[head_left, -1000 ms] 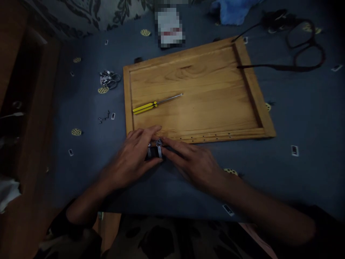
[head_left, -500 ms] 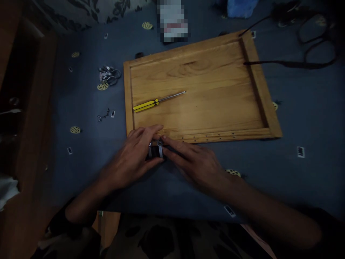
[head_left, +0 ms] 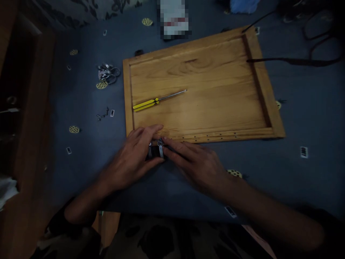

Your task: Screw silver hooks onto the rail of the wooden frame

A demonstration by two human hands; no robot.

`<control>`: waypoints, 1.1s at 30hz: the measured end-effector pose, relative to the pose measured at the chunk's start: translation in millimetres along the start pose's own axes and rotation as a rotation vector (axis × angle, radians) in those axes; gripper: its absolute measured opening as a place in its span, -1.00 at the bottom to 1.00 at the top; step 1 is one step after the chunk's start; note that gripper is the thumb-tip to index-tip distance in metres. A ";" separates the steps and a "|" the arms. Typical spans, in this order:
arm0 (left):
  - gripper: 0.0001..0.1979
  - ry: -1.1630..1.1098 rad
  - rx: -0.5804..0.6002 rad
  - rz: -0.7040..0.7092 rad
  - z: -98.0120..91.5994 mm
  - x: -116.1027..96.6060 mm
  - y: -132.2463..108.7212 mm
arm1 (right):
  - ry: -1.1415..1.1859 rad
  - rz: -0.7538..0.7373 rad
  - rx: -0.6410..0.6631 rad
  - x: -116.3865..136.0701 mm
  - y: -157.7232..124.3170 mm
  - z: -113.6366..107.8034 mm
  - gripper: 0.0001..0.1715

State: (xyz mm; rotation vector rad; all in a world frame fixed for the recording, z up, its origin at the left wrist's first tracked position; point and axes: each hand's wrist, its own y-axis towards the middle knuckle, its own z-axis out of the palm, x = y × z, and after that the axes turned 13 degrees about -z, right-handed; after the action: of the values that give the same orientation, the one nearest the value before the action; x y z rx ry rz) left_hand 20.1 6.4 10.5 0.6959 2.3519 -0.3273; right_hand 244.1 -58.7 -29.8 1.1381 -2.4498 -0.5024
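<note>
Both hands meet at the near-left edge of a framed wooden board [head_left: 223, 86]. My left hand [head_left: 132, 154] has its thumb and fingers curled round a silver metal clip [head_left: 161, 151] with something dark between its arms. On the clip's right side, the fingertips of my right hand [head_left: 199, 162] press against the metal. The fingers cover much of the clip, so its full shape is hidden. A yellow-and-black screwdriver [head_left: 147, 104] lies on the board, its shaft pointing right. Small dark holes run along the board's near rail.
Left of the board lie a pile of silver metal clips [head_left: 108, 73] and several small screws [head_left: 102, 114] on the blue patterned cloth [head_left: 81, 180]. Eyeglasses [head_left: 293, 62] rest over the right corner. A blurred pale packet [head_left: 174, 21] is behind the board.
The view has shifted slightly. Both hands keep nearly the same position around the clip, and the screwdriver has not moved on the board.
</note>
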 end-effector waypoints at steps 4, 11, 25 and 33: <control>-0.31 -0.005 0.016 -0.019 -0.3 0.0 0.3 | 0.016 -0.001 0.008 -0.2 0.0 -1.6 -0.56; -0.31 -0.008 0.017 -0.011 0.1 0.8 0.9 | -0.050 -0.012 0.025 1.3 6.1 -6.6 -0.60; -0.31 -0.004 0.017 -0.023 -0.2 0.2 0.6 | -0.017 0.010 0.033 1.0 2.4 -5.2 -0.60; -0.32 0.002 0.018 -0.053 -0.6 -2.0 -0.3 | 0.081 0.024 0.037 1.4 0.7 -5.5 -0.59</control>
State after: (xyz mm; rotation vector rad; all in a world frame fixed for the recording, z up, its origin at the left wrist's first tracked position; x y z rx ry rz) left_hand 21.0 5.7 12.3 0.6429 2.3751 -0.3715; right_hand 245.5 -60.2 -24.4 1.1201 -2.4095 -0.3973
